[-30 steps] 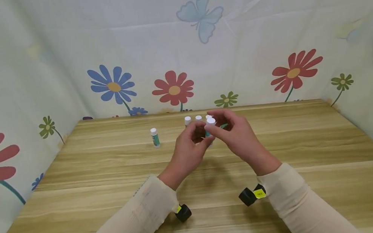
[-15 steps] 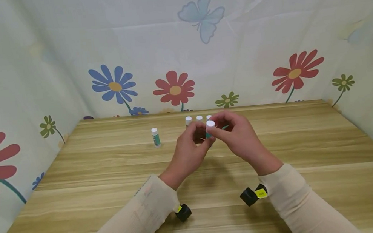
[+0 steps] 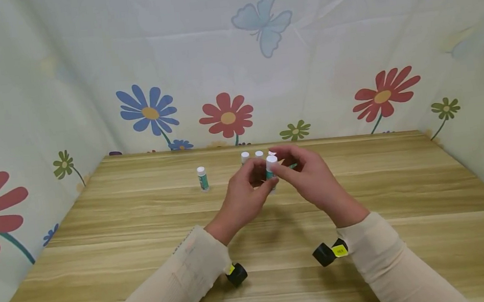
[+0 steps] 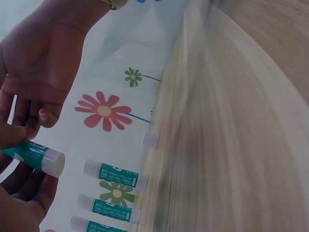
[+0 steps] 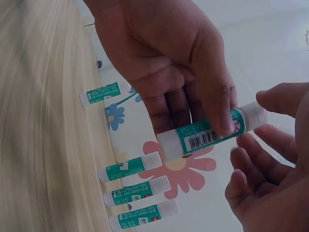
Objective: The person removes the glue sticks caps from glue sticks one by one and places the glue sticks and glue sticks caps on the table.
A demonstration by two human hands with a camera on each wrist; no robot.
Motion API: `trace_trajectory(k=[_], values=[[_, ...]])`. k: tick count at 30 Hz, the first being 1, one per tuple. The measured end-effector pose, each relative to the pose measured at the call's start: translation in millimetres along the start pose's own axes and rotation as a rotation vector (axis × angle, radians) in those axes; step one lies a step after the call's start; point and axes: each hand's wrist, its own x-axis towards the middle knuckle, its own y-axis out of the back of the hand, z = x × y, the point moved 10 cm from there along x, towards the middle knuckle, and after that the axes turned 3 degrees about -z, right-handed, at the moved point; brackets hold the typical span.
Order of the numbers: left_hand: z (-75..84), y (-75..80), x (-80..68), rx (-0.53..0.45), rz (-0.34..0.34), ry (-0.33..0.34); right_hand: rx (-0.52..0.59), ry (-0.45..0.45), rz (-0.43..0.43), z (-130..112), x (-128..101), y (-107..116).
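**Glue stick up between both my hands, mid-table**

I'm holding the glue stick (image 5: 208, 134) up off the table (image 3: 103, 264), out over its far middle, and my left hand (image 3: 242, 197) is doing the gripping: the thumb is pressing down on the green label while my fingers (image 5: 181, 108) are curling round behind the tube. In the right wrist view the barcode is facing the camera, the white cap is pointing one way and the white base the other, with the stick lying nearly level there. In the head view its white end is poking up between my two hands.

My right hand (image 3: 311, 178) is hovering right beside it, fingers loosely bent and cupped toward the stick's end. I can't tell for certain whether those fingertips are touching the tube; in the right wrist view there's a sliver of gap, so I'm calling that hand unclenched and carrying nothing.

Just behind my hands, three more glue sticks (image 5: 137, 193) are standing in a tight row near the back edge. A lone glue stick (image 3: 202, 178) is standing upright well off to the left of that row. The flowered cloth (image 3: 227, 115) is hanging behind everything.
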Motion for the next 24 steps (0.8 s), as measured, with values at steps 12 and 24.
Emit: trace_trajectory(k=[12,24], values=[[0.3,-1.6,0.5,0.109,0.007,-0.059,-0.061,-0.036,0.076,5,0,3],[-7.3,-5.8,2.8,0.006,-0.113,-0.091,-0.095,0.096,0.003,-5,-2,-4]])
